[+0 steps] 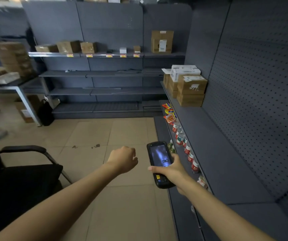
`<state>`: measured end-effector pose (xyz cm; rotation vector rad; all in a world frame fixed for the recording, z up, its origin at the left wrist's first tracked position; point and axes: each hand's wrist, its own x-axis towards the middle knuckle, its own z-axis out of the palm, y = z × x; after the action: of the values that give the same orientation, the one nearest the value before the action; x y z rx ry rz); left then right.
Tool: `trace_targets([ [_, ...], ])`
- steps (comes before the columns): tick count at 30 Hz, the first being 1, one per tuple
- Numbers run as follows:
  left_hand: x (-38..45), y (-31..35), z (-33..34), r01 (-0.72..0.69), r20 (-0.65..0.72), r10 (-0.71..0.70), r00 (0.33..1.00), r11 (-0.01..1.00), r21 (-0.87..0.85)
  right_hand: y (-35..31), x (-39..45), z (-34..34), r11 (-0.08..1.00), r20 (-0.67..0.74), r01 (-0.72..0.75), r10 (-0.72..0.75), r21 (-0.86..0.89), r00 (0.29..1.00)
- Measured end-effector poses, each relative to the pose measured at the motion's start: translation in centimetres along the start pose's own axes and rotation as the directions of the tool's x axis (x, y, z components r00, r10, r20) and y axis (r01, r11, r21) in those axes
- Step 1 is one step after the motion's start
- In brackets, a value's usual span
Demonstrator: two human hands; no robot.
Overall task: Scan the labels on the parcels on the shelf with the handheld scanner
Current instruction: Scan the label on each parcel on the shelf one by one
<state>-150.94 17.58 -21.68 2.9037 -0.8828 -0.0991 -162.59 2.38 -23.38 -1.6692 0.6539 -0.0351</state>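
Note:
My right hand (172, 171) grips a black handheld scanner (159, 160) with its lit screen facing up, held low over the floor beside the right shelf. My left hand (123, 159) hangs next to it as a loose fist with nothing in it. A stack of brown cardboard parcels (190, 91) with a white box (184, 71) on top stands far along the grey right shelf (214, 153). On the back shelf (105, 53) sit several brown parcels (68, 46), a tall labelled carton (162, 41) and two small boxes.
Bottles (180, 139) and snack packs (169, 113) line the lower right shelf. A black chair (23, 174) stands at my left. At far left a metal table (14, 86) carries stacked boxes. A black bag (45, 113) leans by the back shelf. The floor is beige tile.

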Motion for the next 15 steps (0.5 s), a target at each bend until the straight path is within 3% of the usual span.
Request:
trace_targets([
  [15,15.1,-5.2,0.3,0.060,-0.049,-0.060,0.997,0.998,0.009,-4.6,16.6,2.3,0.995,-0.039,-0.053,0.057,0.087,0.998],
])
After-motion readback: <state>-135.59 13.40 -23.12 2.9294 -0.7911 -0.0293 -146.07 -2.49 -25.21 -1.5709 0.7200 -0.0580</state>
